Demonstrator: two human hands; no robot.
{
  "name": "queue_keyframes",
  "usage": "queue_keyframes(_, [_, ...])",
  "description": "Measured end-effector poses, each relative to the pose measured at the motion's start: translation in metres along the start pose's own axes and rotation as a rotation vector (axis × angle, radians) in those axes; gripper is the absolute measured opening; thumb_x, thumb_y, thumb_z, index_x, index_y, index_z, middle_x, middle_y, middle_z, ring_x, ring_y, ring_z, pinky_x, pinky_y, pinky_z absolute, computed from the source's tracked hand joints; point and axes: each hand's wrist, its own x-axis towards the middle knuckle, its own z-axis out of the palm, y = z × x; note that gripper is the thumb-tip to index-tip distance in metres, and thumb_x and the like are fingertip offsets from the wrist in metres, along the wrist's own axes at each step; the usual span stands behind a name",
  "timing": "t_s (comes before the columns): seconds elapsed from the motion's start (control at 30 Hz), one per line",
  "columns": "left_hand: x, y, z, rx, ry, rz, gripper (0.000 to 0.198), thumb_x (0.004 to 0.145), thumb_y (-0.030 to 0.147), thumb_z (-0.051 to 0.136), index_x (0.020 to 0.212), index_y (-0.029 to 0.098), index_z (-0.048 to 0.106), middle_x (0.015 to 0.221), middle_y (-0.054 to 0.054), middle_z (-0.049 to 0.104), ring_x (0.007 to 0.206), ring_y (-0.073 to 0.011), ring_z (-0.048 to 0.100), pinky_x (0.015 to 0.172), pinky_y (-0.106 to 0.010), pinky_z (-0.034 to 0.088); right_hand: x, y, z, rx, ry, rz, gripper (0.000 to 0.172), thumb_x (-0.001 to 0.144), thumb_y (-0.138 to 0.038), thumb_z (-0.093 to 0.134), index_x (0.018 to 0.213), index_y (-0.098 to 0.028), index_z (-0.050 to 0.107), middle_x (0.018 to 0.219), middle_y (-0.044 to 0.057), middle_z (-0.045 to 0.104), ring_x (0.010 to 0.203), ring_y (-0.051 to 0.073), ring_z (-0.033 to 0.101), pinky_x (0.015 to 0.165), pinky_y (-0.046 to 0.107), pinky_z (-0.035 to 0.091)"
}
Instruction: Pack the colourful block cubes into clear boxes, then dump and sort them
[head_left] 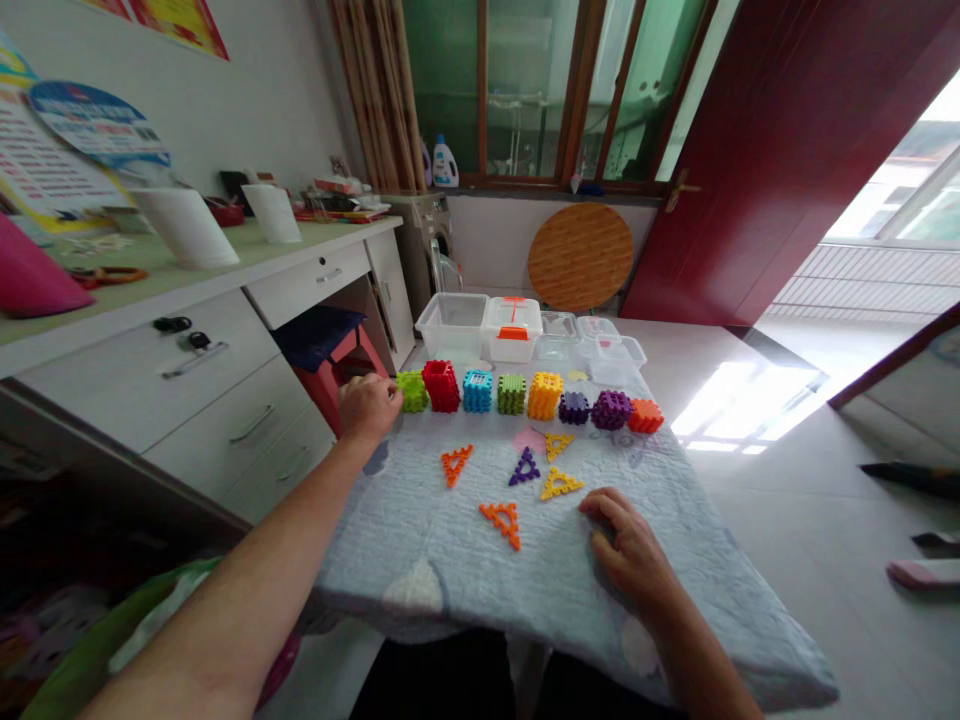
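A row of toothed plastic block stacks runs across the cloth. My left hand (369, 405) has its fingers bent against the left side of the lime-green block (413, 391) at the row's left end. Beside that stand a taller red block (441, 387), a blue one (478, 391), a green one (511, 394) and a yellow one (545, 396). Dark blue (574, 407), purple (611, 410) and orange (646, 415) blocks follow. Loose triangles lie in front: orange (503, 522), purple (525, 467) and yellow (561, 485). My right hand (621, 540) rests empty near the yellow triangle, fingers loosely bent, thumb apart.
Behind the row are a clear plastic bin (452, 325), a lidded box with orange clips (513, 330) and smaller clear containers (616, 355). A grey patterned cloth (420, 540) covers the table. A white drawer desk (247, 400) and a stool (319, 340) stand left.
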Motion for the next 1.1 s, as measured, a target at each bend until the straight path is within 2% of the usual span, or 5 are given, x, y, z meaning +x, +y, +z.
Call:
queue_keyframes(0.5, [-0.004,0.004,0.001,0.034,-0.040,0.027,0.030,0.082,0.040,0.057,0.085,0.017,0.076,0.096,-0.014,0.072,0.092,-0.0337,0.059,0.074,-0.041,0.037,-0.001,0.003,0.001,-0.001,-0.017,0.021,0.032,0.067,-0.006,0.044,0.093,-0.020,0.058,0.096,0.005,0.060,0.093,0.020,0.056,0.087,0.034,0.045])
queue_keyframes(0.77, [-0.032,0.015,-0.017,-0.166,0.147,0.152,0.027,0.087,0.037,0.054,0.093,0.017,0.071,0.099,-0.011,0.070,0.097,-0.0306,0.059,0.086,-0.042,0.040,0.000,0.002,0.001,-0.005,-0.015,0.015,0.034,0.066,-0.004,0.043,0.092,-0.020,0.058,0.094,0.005,0.059,0.091,0.020,0.056,0.084,0.033,0.044])
queue_keyframes(0.93, [-0.074,0.055,-0.015,-0.471,-0.062,0.290,0.021,0.084,0.033,0.056,0.093,0.018,0.068,0.099,-0.008,0.069,0.096,-0.0265,0.060,0.092,-0.041,0.044,0.001,-0.001,0.003,-0.006,-0.004,0.008,0.033,0.066,-0.004,0.043,0.090,-0.020,0.057,0.094,0.005,0.059,0.091,0.020,0.056,0.085,0.034,0.044])
queue_keyframes(1.0, [-0.087,0.069,-0.007,-0.570,-0.161,0.266,0.023,0.083,0.030,0.055,0.098,0.018,0.067,0.102,-0.009,0.069,0.098,-0.0263,0.061,0.092,-0.041,0.045,0.001,-0.001,0.002,-0.018,0.001,0.018,0.030,0.067,-0.004,0.043,0.089,-0.020,0.058,0.092,0.005,0.059,0.089,0.020,0.056,0.084,0.034,0.044])
queue_keyframes(1.1, [-0.096,0.079,0.004,-0.651,-0.186,0.191,0.025,0.082,0.025,0.050,0.099,0.016,0.067,0.105,-0.011,0.067,0.103,-0.0272,0.060,0.096,-0.043,0.045,0.004,-0.002,-0.001,-0.048,-0.019,0.055,0.027,0.069,-0.005,0.044,0.087,-0.019,0.058,0.089,0.005,0.058,0.085,0.019,0.056,0.080,0.033,0.045])
